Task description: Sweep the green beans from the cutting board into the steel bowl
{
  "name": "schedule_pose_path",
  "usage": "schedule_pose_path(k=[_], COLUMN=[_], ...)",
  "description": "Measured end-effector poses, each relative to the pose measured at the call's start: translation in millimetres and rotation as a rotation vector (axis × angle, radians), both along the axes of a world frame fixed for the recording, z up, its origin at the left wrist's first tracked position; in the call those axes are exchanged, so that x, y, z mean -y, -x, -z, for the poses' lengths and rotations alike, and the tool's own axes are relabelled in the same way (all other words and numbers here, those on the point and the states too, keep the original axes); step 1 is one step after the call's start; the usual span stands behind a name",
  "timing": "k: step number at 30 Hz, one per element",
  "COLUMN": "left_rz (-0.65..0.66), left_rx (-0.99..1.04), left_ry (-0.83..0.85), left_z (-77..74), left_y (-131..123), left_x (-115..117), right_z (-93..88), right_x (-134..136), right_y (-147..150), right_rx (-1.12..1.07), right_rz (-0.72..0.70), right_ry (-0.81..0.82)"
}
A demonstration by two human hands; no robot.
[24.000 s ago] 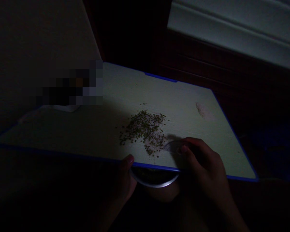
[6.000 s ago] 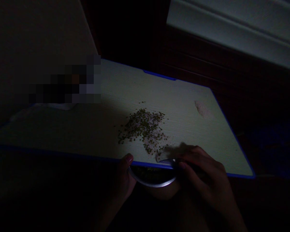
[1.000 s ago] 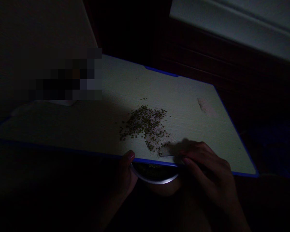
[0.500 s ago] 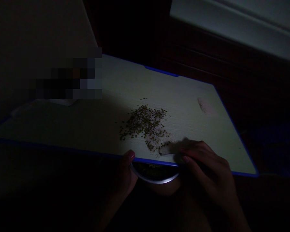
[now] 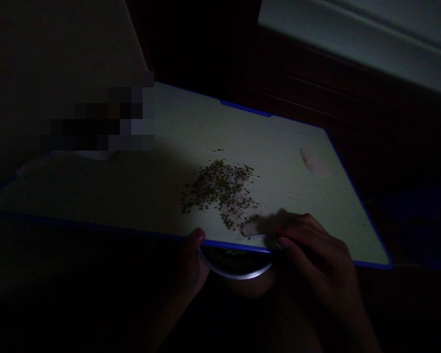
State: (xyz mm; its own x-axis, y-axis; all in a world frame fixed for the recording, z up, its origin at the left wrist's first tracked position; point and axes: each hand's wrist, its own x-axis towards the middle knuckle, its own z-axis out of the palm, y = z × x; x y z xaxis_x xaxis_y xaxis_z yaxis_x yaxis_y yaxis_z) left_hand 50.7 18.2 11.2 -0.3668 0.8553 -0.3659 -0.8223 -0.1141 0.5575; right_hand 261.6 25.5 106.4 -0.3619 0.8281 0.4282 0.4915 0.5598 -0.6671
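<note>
Setting: dim room in a home, lit only over the work surface. Pale board (image 5: pixel 191 142) with blue edging serves as counter; small pile of green seeds (image 5: pixel 222 189) near its front edge. Behind it dark wood panelling (image 5: pixel 316 103) and a white moulded ledge (image 5: pixel 353 39). Plain wall (image 5: pixel 59 44) at left.

Head-worn view, close, downward over the board (image 5: pixel 279 147).
</note>
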Motion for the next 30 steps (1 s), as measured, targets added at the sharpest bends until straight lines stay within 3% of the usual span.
schedule_pose_path(k=[18, 25, 30], left_rz=[0.055, 0.035, 0.044], left_rx=[-0.011, -0.029, 0.034], left_ry=[0.085, 0.069, 0.166], left_z=[-5.9, -7.3, -9.0], left_y=[2.3, -0.4, -0.3], left_x=[-1.1, -3.2, -2.8], right_z=[0.9, 1.5, 1.5], right_x=[1.1, 0.8, 1.7], right_y=[-0.8, -0.9, -1.5], right_rx=[0.018, 0.002, -0.02], right_rz=[0.052, 0.006, -0.024], right_ry=[0.006, 0.018, 0.01])
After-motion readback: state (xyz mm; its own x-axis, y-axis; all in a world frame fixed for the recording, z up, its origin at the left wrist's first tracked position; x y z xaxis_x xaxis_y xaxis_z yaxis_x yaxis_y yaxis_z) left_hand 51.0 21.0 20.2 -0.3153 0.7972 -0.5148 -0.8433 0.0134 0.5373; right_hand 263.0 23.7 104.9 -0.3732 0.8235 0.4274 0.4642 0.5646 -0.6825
